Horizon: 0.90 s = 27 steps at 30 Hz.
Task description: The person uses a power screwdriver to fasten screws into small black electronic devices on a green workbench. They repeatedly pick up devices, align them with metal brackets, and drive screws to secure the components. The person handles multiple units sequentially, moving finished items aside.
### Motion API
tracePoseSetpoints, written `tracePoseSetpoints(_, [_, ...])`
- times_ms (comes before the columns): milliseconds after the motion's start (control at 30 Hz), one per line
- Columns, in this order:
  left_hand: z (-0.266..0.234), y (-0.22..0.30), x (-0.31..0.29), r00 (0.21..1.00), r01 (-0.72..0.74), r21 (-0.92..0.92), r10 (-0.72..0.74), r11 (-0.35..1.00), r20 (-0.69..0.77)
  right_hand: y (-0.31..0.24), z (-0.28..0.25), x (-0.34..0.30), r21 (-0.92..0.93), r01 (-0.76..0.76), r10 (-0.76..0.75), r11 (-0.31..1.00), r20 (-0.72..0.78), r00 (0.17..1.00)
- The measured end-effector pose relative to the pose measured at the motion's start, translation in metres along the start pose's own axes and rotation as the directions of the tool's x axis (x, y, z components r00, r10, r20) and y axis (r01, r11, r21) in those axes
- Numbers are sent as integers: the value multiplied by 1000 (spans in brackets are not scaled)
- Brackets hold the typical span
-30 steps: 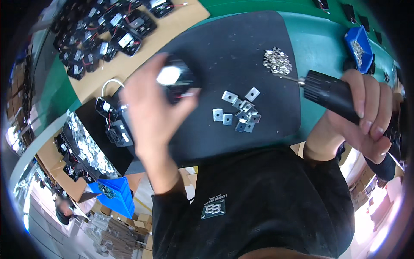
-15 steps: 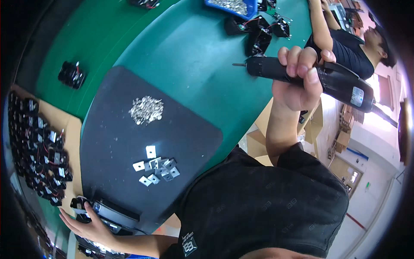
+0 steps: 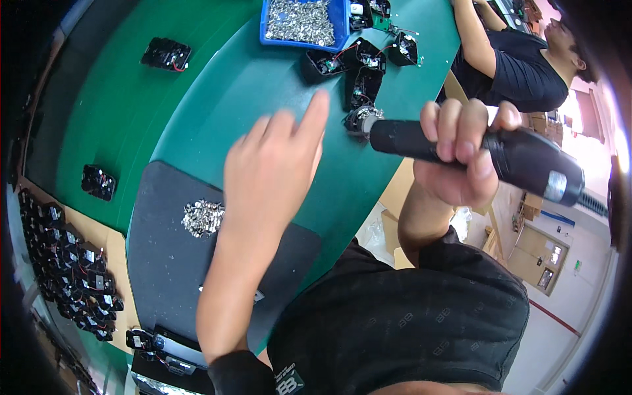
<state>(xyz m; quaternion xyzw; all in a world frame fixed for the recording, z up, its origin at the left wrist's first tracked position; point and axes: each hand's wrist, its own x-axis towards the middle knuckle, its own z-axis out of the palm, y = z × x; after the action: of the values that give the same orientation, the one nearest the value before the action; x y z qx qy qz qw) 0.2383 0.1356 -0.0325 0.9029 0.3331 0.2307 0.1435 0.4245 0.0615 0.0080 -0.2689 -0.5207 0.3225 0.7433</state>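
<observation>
Swung up from 8 o'clock in the earlier frame, the person's left hand (image 3: 273, 161) is now just off centre toward 10 o'clock, blurred and released, its fingers pointing toward open black plastic housings (image 3: 364, 85) at 1 o'clock. At 2 o'clock, the right hand (image 3: 461, 148) grasps a black electric screwdriver (image 3: 526, 161), nose toward 9 o'clock. On the green tabletop (image 3: 263, 82), a blue bin (image 3: 296, 45) of small metal parts stands at 12 o'clock.
</observation>
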Motion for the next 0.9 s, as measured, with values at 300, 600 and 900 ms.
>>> tracePoseSetpoints(300, [45,-33,46,998,7,28,-8,1000,60,-4,-9,-3,13,-71,72,997,-41,997])
tracePoseSetpoints(600, [0,-58,-11,1000,18,-143,-20,990,-14,29,19,-1,201,-130,128,971,22,992])
tracePoseSetpoints(900, [-114,-56,-149,912,394,-15,-393,919,-120,57,61,-17,337,-239,242,911,31,970])
